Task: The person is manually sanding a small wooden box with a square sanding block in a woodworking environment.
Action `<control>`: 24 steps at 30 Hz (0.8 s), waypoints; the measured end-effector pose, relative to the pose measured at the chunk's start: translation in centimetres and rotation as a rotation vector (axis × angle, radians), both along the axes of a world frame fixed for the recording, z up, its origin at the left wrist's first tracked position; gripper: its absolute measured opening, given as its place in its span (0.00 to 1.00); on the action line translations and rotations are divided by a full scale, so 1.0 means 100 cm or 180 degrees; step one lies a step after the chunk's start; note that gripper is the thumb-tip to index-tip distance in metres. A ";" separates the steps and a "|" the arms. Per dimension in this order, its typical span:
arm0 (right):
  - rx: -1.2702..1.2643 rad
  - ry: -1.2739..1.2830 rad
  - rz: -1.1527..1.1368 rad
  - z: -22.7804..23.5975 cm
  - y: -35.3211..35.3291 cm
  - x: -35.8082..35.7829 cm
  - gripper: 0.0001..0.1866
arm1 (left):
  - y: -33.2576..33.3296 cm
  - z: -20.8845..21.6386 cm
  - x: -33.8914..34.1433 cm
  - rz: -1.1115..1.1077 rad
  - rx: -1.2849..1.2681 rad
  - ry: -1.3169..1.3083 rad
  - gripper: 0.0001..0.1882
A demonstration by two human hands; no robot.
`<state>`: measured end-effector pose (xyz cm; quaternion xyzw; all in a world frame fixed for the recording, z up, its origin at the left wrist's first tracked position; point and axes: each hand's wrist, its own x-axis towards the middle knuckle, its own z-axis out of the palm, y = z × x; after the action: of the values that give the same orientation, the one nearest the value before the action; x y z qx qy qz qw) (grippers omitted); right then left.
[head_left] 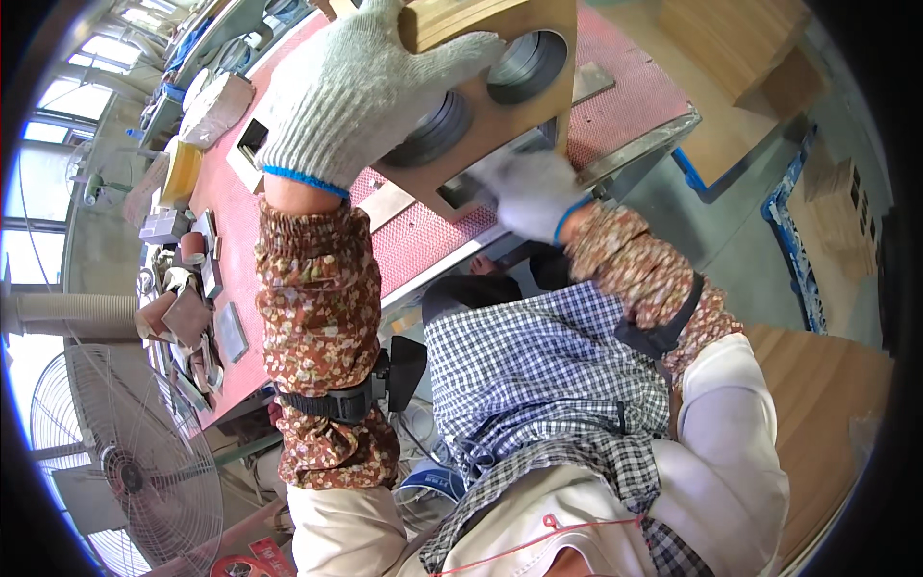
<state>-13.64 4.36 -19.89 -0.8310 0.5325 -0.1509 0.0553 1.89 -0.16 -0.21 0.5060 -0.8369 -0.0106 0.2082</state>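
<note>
A light wooden panel (pixel 500 115) with two round holes and a rectangular cutout is held up above the red workbench (pixel 423 236). My left hand (pixel 356 91), in a grey knit glove, grips the panel's upper left edge, thumb across its face. At the panel's lower edge, by the rectangular cutout, my right hand (pixel 529 192) in a white glove holds it. Both forearms wear floral sleeve covers.
Sanding blocks and small wood pieces (pixel 187 317) lie along the bench's left end, with another cut-out panel (pixel 250 144) further back. A standing fan (pixel 115 462) is at lower left. Stacked wooden boards (pixel 740 48) sit at upper right, more boards (pixel 827 385) at right.
</note>
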 end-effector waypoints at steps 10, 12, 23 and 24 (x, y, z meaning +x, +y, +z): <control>0.0802 0.0275 -0.0011 0.011 -0.021 0.007 0.19 | -0.006 -0.004 0.007 -0.0137 0.0040 0.0131 0.37; 0.0589 0.0627 -0.0320 0.003 -0.002 0.032 0.22 | -0.008 -0.005 0.005 -0.0134 -0.0021 0.0062 0.37; 0.0180 0.0091 -0.0200 -0.007 0.032 0.039 0.37 | -0.010 -0.003 0.009 -0.0386 -0.0103 -0.0024 0.39; 0.0174 0.0006 -0.0116 -0.008 0.029 0.025 0.34 | -0.008 0.001 0.006 -0.0292 -0.0052 -0.0022 0.38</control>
<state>-11.14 7.27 -20.67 -0.8196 0.5515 -0.1365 0.0747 2.53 -0.96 -0.10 0.4655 -0.8600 -0.0116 0.2088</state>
